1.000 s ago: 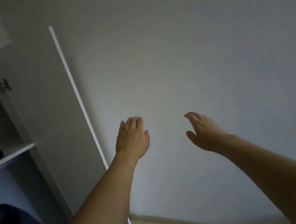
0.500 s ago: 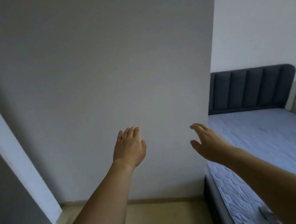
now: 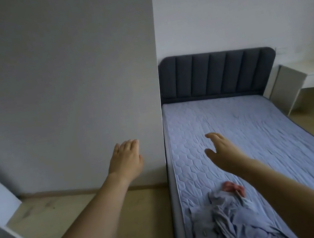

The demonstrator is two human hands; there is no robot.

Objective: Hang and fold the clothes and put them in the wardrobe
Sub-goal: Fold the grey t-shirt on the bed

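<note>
A crumpled grey shirt (image 3: pixel 227 224) lies on the near end of the bed (image 3: pixel 235 127), with a small pink garment (image 3: pixel 233 188) just behind it. My left hand (image 3: pixel 126 160) is stretched out in front of the wall, fingers straight, holding nothing. Over the mattress, above the clothes, my right hand (image 3: pixel 221 150) reaches forward with relaxed fingers and is empty. Of the wardrobe, only the white door's edge (image 3: pixel 1 213) shows at the far left.
A grey wall panel (image 3: pixel 66 91) fills the left half. The bed has a dark padded headboard (image 3: pixel 216 73). A white desk (image 3: pixel 309 83) stands at the right beyond the bed. Wooden floor (image 3: pixel 86 221) lies between the door and the bed.
The view has swung right, away from the wardrobe shelves toward the bed. The clothes on the mattress have come into sight. Both hands stay raised and empty.
</note>
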